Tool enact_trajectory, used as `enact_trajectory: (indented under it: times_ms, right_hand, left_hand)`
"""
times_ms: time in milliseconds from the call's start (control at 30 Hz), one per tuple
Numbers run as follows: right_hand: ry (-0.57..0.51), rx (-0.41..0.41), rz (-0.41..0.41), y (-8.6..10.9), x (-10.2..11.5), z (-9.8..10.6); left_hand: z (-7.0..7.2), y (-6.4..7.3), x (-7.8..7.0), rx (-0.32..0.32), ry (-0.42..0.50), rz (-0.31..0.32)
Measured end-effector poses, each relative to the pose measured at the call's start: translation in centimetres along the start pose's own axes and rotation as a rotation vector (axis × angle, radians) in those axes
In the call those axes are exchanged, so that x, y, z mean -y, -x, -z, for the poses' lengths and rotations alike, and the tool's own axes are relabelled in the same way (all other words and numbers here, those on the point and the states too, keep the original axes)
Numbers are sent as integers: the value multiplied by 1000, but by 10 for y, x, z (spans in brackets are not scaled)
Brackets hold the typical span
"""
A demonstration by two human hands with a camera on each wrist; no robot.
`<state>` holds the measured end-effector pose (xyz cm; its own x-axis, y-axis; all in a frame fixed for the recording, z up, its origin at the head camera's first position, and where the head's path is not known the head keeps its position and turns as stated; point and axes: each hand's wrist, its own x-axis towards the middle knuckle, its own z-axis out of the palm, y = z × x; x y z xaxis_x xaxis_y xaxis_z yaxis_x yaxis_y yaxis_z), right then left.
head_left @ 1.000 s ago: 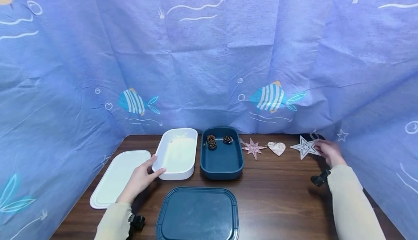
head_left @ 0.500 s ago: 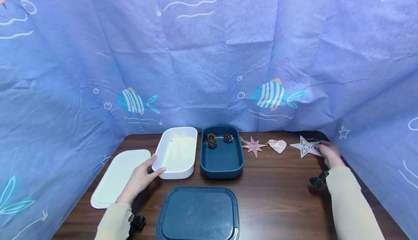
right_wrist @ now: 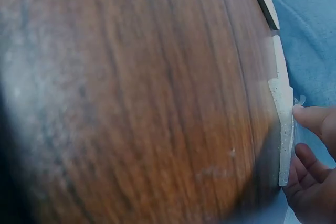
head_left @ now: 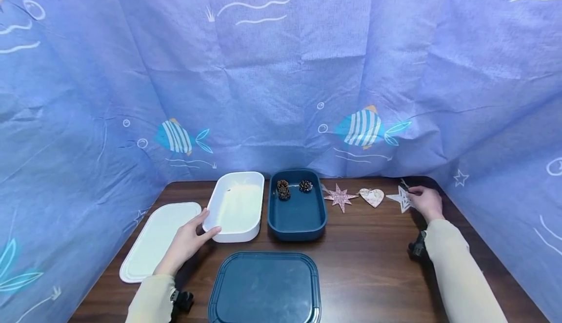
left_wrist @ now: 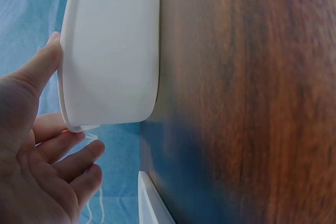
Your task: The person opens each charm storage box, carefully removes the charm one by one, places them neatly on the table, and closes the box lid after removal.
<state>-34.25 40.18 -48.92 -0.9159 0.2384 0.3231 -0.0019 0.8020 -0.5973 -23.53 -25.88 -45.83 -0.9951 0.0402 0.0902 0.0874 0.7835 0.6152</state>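
My left hand (head_left: 186, 242) rests at the near left corner of a white rectangular box (head_left: 237, 206). Its thumb touches the near rim and its fingers lie along the left side; in the left wrist view the other fingers hang loosely beside the box (left_wrist: 113, 51). Far to the right, my right hand (head_left: 426, 203) pinches a white star ornament (head_left: 398, 197), covering its right part. In the right wrist view the star (right_wrist: 284, 129) appears edge-on against the thumb. Left of it lie a heart ornament (head_left: 371, 197) and a pink glittery star (head_left: 340, 197).
A dark blue box (head_left: 298, 218) beside the white one holds several pine cones (head_left: 283, 190). A dark blue lid (head_left: 265, 286) lies in front; a white lid (head_left: 158, 240) lies at left. A blue fish-print cloth (head_left: 272, 69) hangs behind the wooden table (head_left: 373, 274).
My right hand has moved left across the white star and now covers more of it; the star has shifted slightly left. My left hand stays at the white box.
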Motion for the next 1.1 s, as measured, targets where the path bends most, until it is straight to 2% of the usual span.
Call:
enact_trajectory:
  times_ms: [233,800,1100]
  right_hand:
    - [84,60,2,0,2,-1]
    - [117,108,-85,-3,8,0]
    - [98,79,-51,0,4,2]
  left_hand:
    - [-2,1,-1,2,-11,6]
    - [-1,-1,-1,6,-21,21]
    - [-1,-2,0,11,-31,20]
